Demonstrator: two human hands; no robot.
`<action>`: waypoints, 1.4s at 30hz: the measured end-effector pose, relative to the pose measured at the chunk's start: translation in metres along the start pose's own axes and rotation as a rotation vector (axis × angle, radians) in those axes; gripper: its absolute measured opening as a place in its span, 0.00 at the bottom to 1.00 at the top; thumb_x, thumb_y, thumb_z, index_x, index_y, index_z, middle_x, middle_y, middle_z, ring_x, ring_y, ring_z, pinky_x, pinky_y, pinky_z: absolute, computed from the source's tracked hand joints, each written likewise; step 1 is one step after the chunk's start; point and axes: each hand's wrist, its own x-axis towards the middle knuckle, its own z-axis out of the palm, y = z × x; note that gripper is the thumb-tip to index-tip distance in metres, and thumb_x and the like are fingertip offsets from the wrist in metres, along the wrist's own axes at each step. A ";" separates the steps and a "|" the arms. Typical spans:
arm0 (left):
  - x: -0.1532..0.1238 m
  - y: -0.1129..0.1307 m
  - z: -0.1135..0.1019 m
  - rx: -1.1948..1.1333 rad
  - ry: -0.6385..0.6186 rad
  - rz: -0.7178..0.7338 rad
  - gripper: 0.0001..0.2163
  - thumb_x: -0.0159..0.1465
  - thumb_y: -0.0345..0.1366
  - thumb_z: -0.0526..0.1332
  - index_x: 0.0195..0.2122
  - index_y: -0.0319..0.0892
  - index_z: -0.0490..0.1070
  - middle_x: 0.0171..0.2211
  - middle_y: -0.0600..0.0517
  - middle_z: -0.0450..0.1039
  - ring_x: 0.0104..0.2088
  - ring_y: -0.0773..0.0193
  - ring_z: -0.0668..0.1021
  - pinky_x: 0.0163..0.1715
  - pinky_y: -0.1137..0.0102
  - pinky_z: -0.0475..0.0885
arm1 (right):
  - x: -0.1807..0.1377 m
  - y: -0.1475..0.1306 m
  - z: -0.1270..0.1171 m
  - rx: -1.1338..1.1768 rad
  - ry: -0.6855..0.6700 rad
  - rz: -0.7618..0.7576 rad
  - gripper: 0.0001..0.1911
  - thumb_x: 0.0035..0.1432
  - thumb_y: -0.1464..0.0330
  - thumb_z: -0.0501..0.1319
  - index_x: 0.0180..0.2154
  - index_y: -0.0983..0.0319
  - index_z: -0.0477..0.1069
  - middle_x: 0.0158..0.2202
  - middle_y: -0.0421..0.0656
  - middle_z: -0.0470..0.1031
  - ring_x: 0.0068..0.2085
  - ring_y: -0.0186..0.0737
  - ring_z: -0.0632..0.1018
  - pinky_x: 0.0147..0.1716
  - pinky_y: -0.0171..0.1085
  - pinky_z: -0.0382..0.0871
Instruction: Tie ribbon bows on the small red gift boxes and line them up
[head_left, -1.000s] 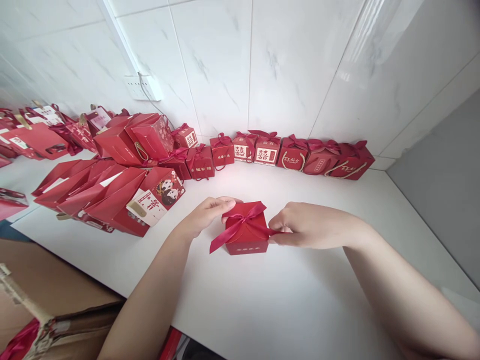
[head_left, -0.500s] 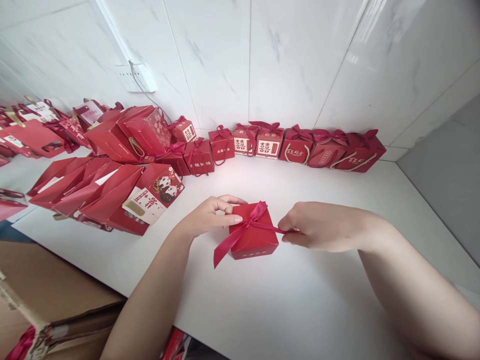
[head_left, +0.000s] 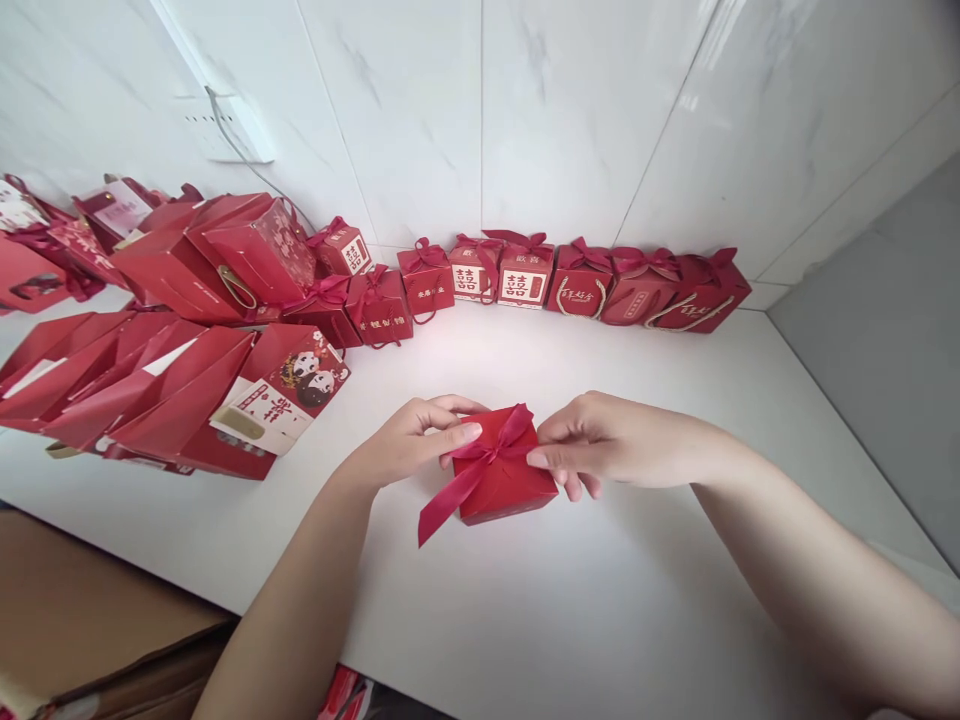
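Note:
A small red gift box sits on the white counter in front of me, tied with a dark red ribbon. My left hand pinches the ribbon at the box's top left edge. My right hand pinches the ribbon at the top right, by the bow's knot. One loose ribbon tail hangs off the box's front left corner.
A row of small red ribboned boxes lines the tiled wall. Flat red paper bags lie stacked at the left. A wall socket with a cord is at the upper left. Brown cardboard sits below the counter's edge.
My right hand pulled the ribbon end out to the right, then came back in to the bow. The box has turned slightly. The view has shifted a little.

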 end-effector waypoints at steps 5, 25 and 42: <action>0.001 0.001 0.004 0.030 0.070 0.040 0.19 0.64 0.47 0.60 0.21 0.40 0.74 0.51 0.50 0.72 0.50 0.55 0.75 0.49 0.64 0.69 | 0.003 0.020 0.012 0.363 0.007 -0.011 0.23 0.62 0.53 0.60 0.26 0.65 0.70 0.21 0.43 0.75 0.19 0.33 0.73 0.17 0.31 0.68; 0.003 0.000 0.004 0.114 0.048 -0.015 0.21 0.58 0.42 0.67 0.16 0.39 0.58 0.54 0.50 0.70 0.53 0.51 0.73 0.50 0.63 0.69 | 0.015 0.056 0.002 0.275 -0.164 -0.049 0.23 0.65 0.59 0.56 0.20 0.64 0.67 0.16 0.39 0.69 0.17 0.33 0.74 0.17 0.29 0.68; 0.001 0.004 0.006 -0.014 -0.025 0.039 0.15 0.63 0.46 0.61 0.25 0.42 0.72 0.54 0.51 0.71 0.54 0.52 0.73 0.54 0.62 0.67 | 0.006 0.055 0.016 0.023 0.718 -0.289 0.27 0.65 0.50 0.54 0.19 0.59 0.62 0.18 0.41 0.64 0.21 0.37 0.66 0.25 0.39 0.63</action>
